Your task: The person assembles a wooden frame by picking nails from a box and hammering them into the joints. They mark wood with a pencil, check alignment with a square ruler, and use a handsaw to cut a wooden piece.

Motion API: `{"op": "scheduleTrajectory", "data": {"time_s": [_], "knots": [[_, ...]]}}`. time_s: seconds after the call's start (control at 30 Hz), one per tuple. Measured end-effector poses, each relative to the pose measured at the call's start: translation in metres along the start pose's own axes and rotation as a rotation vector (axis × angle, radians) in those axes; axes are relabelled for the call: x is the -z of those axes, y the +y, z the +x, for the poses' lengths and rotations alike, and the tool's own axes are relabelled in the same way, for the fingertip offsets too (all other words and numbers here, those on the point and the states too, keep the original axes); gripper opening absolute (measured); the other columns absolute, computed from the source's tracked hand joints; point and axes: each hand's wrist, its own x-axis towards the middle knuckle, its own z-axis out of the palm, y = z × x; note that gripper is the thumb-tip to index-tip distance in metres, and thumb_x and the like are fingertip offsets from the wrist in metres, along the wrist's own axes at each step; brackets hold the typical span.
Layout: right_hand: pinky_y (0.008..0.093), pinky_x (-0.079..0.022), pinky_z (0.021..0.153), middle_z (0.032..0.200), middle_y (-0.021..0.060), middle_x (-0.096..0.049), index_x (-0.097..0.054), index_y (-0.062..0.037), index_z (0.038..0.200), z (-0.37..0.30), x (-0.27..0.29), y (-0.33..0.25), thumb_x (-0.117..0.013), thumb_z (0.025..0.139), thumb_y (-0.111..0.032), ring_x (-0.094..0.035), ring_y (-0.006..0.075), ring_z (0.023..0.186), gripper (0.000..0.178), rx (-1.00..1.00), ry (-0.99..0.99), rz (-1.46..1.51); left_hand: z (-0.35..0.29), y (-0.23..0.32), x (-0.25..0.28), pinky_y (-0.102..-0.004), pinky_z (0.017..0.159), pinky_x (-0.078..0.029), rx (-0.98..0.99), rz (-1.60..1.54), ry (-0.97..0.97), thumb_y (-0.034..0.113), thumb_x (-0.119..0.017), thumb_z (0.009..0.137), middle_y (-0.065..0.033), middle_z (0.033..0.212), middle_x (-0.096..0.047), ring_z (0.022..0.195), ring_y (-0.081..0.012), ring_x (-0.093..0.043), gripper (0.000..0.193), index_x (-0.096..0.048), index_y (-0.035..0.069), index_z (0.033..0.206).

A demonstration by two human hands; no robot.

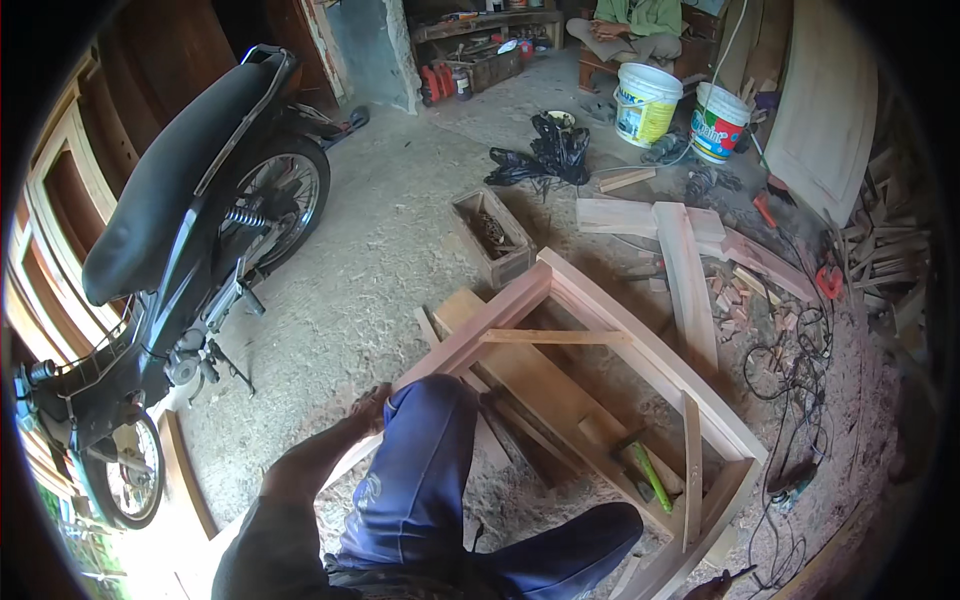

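Observation:
A large wooden frame [665,355] of pale, reddish planks lies tilted in front of me, with thin diagonal braces [555,337] across two of its corners. Beside my raised knee, my left hand [371,408] is closed around the frame's left rail; the knee hides part of the fingers. At the lower edge, by the frame's near right corner, my right hand [710,588] shows only in part and in shadow. A thin dark thing [742,573] sticks out from it, too unclear to name. Inside the frame, a green-handled tool [651,478] rests on a broad plank [540,385].
Left stands a motorcycle [190,180]. Beyond the frame are a wooden box [493,237] of small metal pieces, loose boards [685,280] and black plastic bags [548,155]. Tangled cables [800,400] lie right. Two buckets [646,105] stand near a seated person [635,30].

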Motion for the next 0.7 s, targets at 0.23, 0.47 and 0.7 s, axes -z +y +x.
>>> {"op": "scheduleTrajectory", "data": {"time_s": [0.23, 0.47, 0.7], "knots": [[0.0406, -0.060, 0.075, 0.095, 0.0132, -0.076, -0.072, -0.0023, 0.106, 0.026, 0.003, -0.154, -0.065, 0.098, -0.012, -0.073, 0.0301, 0.082, 0.014, 0.340, 0.081, 0.372, 0.139, 0.148, 0.044, -0.0554, 0.099, -0.046, 0.095, -0.216, -0.231, 0.043, -0.067, 0.091, -0.0247, 0.132, -0.060, 0.123, -0.0460, -0.057, 0.061, -0.048, 0.014, 0.141], [0.0416, -0.042, 0.101, 0.115, 0.0148, -0.057, -0.059, -0.0061, 0.133, -0.036, -0.017, -0.255, -0.051, 0.100, -0.005, -0.056, 0.0276, 0.109, 0.034, 0.296, -0.372, 0.443, 0.140, 0.153, 0.068, -0.0551, 0.096, -0.046, 0.120, -0.302, -0.328, 0.043, -0.068, 0.090, -0.0264, 0.129, -0.062, 0.120, -0.0472, -0.059, 0.069, -0.041, 0.012, 0.145], [0.0416, -0.046, 0.099, 0.112, 0.0190, -0.070, -0.071, -0.0040, 0.114, -0.093, 0.030, -0.352, -0.065, 0.090, -0.002, -0.058, 0.0291, 0.115, 0.025, 0.245, -0.613, 0.132, 0.162, 0.143, 0.060, -0.0535, 0.097, -0.046, 0.138, -0.297, -0.352, 0.047, -0.069, 0.089, -0.0265, 0.128, -0.062, 0.120, -0.0465, -0.060, 0.075, -0.038, 0.013, 0.147]]}}
